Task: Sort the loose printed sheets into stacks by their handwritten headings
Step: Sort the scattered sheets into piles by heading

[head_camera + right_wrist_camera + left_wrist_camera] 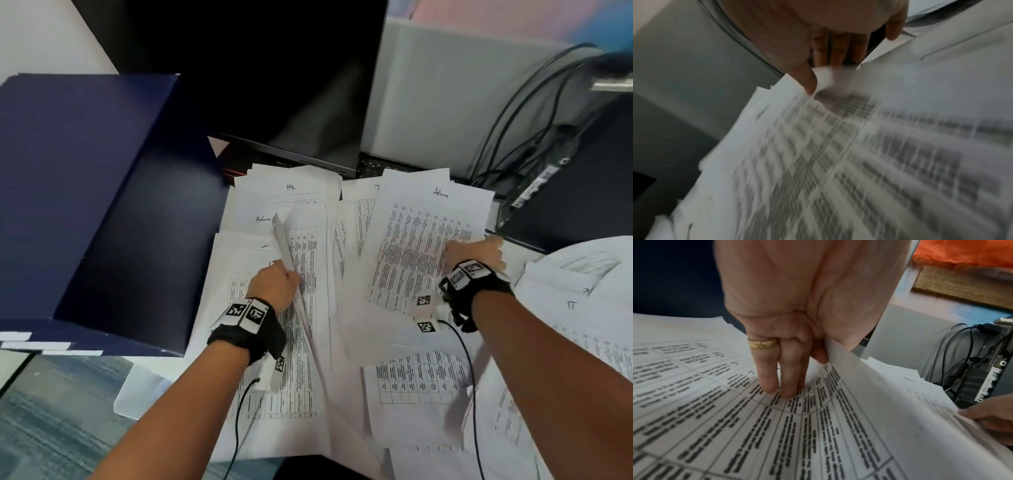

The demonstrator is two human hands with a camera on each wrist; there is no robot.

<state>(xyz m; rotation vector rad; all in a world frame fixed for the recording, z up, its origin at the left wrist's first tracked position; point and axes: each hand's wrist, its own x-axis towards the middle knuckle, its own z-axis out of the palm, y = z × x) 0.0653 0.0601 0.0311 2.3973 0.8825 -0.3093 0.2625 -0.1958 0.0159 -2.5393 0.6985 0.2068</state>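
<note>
The left hand [275,282] is pinching the raised edge of a lifted sheet [291,253] while its straight fingers [767,369] are pressing the printed sheets [274,342] spread over the desk. The right hand [474,251] is gripping the edge of a sheet headed "Admin" [421,240], thumb on top. Other headings are reading "Hr" [291,187] and "IT" [571,305].

Loose printed white paper sheets [404,260] overlap across the desk [68,394], a "Hr" headed sheet [291,192] at the back and an "Admin" headed sheet [435,219] to its right. A large dark blue cardboard box [85,192] sits toward the left edge, a black flat monitor [274,78] behind the papers, and black cables [513,113] toward the back right corner.
</note>
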